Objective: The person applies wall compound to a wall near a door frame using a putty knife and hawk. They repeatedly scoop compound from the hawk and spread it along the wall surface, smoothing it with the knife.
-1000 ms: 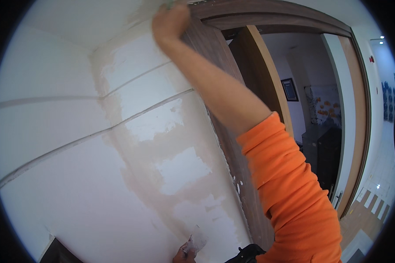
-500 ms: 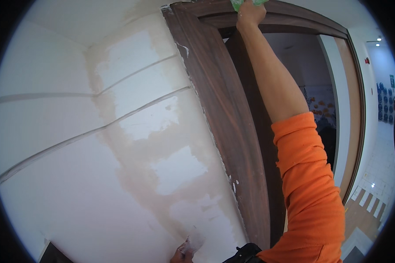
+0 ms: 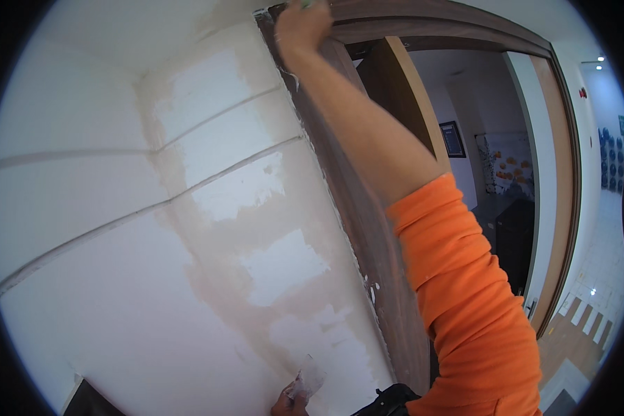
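Observation:
My right hand (image 3: 302,33) is raised to the top left corner of a dark wood door frame (image 3: 367,173), its arm in a rolled-up orange sleeve. Its fingers are closed on a bright green thing (image 3: 307,3), mostly hidden by the hand and cut off by the picture's top edge; I cannot make out its kind. At the lower edge my left hand (image 3: 288,403) grips a putty knife (image 3: 312,375) with a flat, pale, smeared blade, held in front of the wall. The wall (image 3: 256,326) carries white and beige filler patches beside the frame.
Two grooves (image 3: 236,170) run across the wall. White smears mark the frame's left edge. A door leaf (image 3: 399,83) stands ajar in the doorway, with a room and a dark cabinet (image 3: 514,232) beyond. A corridor (image 3: 596,229) lies at the far right.
My right hand has moved left along the top of the door frame with the green thing. The door leaf and the room behind show more. My left hand has hardly moved.

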### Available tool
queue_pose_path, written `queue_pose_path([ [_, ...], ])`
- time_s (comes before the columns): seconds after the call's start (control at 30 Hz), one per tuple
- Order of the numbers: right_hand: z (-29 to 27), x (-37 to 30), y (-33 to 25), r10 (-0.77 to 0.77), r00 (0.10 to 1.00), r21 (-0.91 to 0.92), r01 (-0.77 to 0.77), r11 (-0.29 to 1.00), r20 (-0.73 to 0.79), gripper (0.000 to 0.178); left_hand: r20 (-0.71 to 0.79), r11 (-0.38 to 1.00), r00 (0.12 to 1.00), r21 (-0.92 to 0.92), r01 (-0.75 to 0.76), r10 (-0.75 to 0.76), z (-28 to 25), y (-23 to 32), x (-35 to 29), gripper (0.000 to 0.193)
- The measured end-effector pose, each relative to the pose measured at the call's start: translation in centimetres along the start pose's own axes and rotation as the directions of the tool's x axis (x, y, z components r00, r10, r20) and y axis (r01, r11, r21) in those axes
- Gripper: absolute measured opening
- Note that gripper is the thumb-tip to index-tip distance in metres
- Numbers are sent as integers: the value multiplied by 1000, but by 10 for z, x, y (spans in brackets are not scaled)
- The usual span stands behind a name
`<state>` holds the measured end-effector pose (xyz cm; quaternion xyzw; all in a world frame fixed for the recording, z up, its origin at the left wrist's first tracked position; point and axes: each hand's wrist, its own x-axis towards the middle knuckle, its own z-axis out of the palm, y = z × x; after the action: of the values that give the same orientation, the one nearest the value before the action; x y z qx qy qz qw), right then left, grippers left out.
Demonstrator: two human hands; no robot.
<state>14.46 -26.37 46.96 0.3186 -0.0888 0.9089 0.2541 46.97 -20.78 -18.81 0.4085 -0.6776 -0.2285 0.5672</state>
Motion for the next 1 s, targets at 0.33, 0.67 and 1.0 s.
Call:
queue_pose_path([
  [0.33,-24,-30,10,-47,999,119,47,992,3,28,51,992,993,68,103,-106,-7,-17,-12,32],
  [0.67,-81,80,21,458,880,502,-456,735,129,25,55,986,988,89,142,-147,-5,-1,-4,35],
  [1.0,-36,73,-30,543,775,395,-632,667,323,33,-22,997,1000,78,20,-18,-3,18,-5,30],
])
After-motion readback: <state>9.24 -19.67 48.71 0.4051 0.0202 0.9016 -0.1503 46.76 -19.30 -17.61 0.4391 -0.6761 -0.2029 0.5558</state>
